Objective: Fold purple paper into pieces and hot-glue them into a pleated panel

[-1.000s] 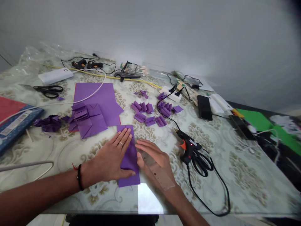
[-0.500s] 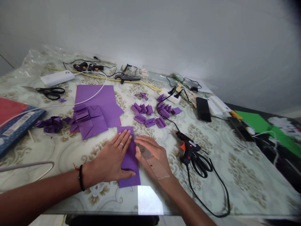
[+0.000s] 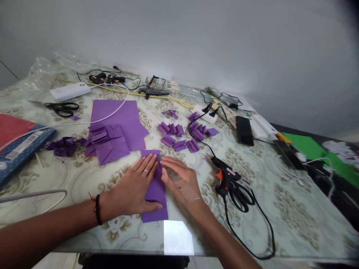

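A folded strip of purple paper (image 3: 157, 190) lies upright in front of me near the table's front edge. My left hand (image 3: 138, 183) rests on it with the fingers stretched out, pressing it to the table. My right hand (image 3: 182, 177) is closed round a clear plastic ruler (image 3: 183, 188), at the strip's right edge. Its fingertips touch or nearly touch the paper by my left fingers. Beyond the hands lie several small folded purple pieces (image 3: 171, 130). Purple sheets (image 3: 112, 110) with a folded purple piece (image 3: 112, 145) on top lie further left.
A glue gun (image 3: 226, 173) with a lit red light and a coiled cord lies to the right. Scissors (image 3: 63, 108), a white power bank (image 3: 70, 91) and a blue book (image 3: 25, 147) are on the left. A black phone (image 3: 244, 130) lies by a power strip (image 3: 206, 115).
My right hand has shifted slightly up along the strip's right edge with the ruler. My left hand stays pressed on the paper. The whole view has shifted a little.
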A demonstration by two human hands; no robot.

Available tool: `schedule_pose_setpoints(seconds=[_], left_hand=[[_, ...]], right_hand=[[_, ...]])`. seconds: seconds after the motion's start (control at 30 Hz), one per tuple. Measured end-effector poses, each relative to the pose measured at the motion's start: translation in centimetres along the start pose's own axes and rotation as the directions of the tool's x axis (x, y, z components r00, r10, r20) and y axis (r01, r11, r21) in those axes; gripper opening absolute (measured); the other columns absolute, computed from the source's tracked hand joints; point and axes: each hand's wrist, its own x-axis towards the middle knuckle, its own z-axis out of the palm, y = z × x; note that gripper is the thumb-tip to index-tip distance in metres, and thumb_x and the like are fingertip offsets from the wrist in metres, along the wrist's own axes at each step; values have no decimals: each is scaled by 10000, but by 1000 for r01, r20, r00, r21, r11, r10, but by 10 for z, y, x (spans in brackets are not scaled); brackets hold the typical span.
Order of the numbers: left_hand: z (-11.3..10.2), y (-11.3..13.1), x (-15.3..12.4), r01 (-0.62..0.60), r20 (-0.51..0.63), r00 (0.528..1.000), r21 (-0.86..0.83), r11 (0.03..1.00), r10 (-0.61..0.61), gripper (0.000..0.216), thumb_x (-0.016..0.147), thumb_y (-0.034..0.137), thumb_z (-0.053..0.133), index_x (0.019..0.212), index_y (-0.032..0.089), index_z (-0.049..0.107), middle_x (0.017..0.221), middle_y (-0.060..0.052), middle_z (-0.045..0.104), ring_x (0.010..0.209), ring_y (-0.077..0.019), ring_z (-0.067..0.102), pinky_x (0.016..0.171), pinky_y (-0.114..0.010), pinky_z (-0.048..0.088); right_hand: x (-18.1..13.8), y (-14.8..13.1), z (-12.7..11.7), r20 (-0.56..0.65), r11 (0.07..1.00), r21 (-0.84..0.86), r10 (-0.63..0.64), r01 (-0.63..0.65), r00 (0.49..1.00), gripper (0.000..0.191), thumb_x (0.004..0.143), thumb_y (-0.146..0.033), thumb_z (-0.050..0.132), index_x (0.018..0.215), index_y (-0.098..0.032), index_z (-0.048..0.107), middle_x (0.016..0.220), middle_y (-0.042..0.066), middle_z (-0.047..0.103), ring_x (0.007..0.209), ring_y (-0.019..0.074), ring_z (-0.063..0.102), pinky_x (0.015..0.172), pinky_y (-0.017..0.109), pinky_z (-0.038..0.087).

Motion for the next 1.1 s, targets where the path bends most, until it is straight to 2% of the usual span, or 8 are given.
schedule_pose_setpoints(seconds=[0.47, 0.67, 0.8, 0.93, 1.0, 1.1], left_hand=[[-2, -2, 1, -19, 2, 1000, 11, 1000, 19, 1286, 874, 964, 482, 1670, -41, 374, 1768, -320, 296, 1675, -437, 284, 1375, -532, 210], [-3, -2, 3, -11, 42, 999, 4, 1000, 11, 1285, 870, 937, 531, 1668, -58, 372, 1759, -332, 298, 1677, -444, 272, 1377, -534, 204], [-1, -1, 2, -6, 29, 1000, 0, 1000, 6, 1253, 870, 922, 556, 1656, -43, 402, 1751, -329, 327, 1679, -442, 268, 1376, -543, 207], [0, -2, 0, -10, -7, 1000, -10, 1000, 10, 1054, 988, 786, 517, 1663, -14, 395, 1759, -310, 335, 1679, -424, 282, 1363, -553, 240], [-1, -3, -1, -23, -13, 1000, -17, 1000, 23, 916, 1035, 691, 522, 1676, 47, 409, 1783, -274, 313, 1687, -418, 261, 1356, -565, 257], [-5, -3, -1, -38, -13, 999, -40, 998, 38, 799, 1030, 637, 600, 1671, 177, 473, 1821, -207, 263, 1693, -442, 226, 1349, -608, 268]], right_hand=[[11, 2, 3, 7, 1000, 8, 9, -9, 1000, 228, 1014, -293, 700, 1198, -246, 827, 1336, 134, 810, 1244, 285, 780, 1139, 506, 615], [-9, -7, -2, 10, 1000, -18, 15, -15, 1000, 260, 1021, -267, 690, 1249, -248, 814, 1345, 122, 806, 1267, 284, 771, 1152, 486, 615], [-29, -17, -11, 0, 997, -79, -16, 16, 1000, 271, 990, -209, 710, 1240, -229, 813, 1291, 116, 827, 1234, 282, 789, 1120, 466, 644], [-49, -30, -19, -7, 993, -118, -31, 30, 1000, 265, 975, -182, 718, 1216, -234, 812, 1259, 102, 838, 1189, 263, 809, 1074, 423, 674], [-59, -37, -22, -22, 991, -126, -48, 45, 999, 274, 966, -174, 718, 1217, -238, 807, 1244, 96, 842, 1174, 258, 814, 1044, 406, 689], [-74, -47, -25, -35, 991, -130, -46, 41, 998, 307, 944, -151, 726, 1228, -245, 796, 1228, 87, 844, 1159, 255, 817, 1015, 399, 703]])
